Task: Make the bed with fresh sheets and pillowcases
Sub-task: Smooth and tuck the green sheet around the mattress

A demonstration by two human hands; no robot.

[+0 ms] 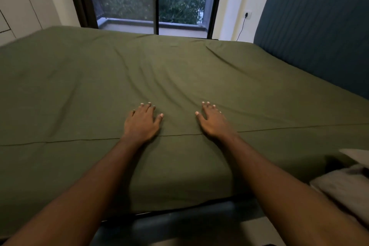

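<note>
An olive-green fitted sheet [79, 90] covers the whole mattress, with soft wrinkles running across its middle and a seam along the near top edge. My left hand [140, 123] lies flat on the sheet just past that seam, fingers straight and spread. My right hand [213, 121] presses flat on the sheet a short way to its right, fingers also spread. Neither hand holds anything. No pillow lies on the mattress.
A dark blue padded headboard [315, 32] stands at the right end of the bed. Grey-white bedding [347, 187] is piled at the lower right. The dark blue bed frame [179, 221] shows below the mattress. A sliding glass door [155, 0] is behind the bed.
</note>
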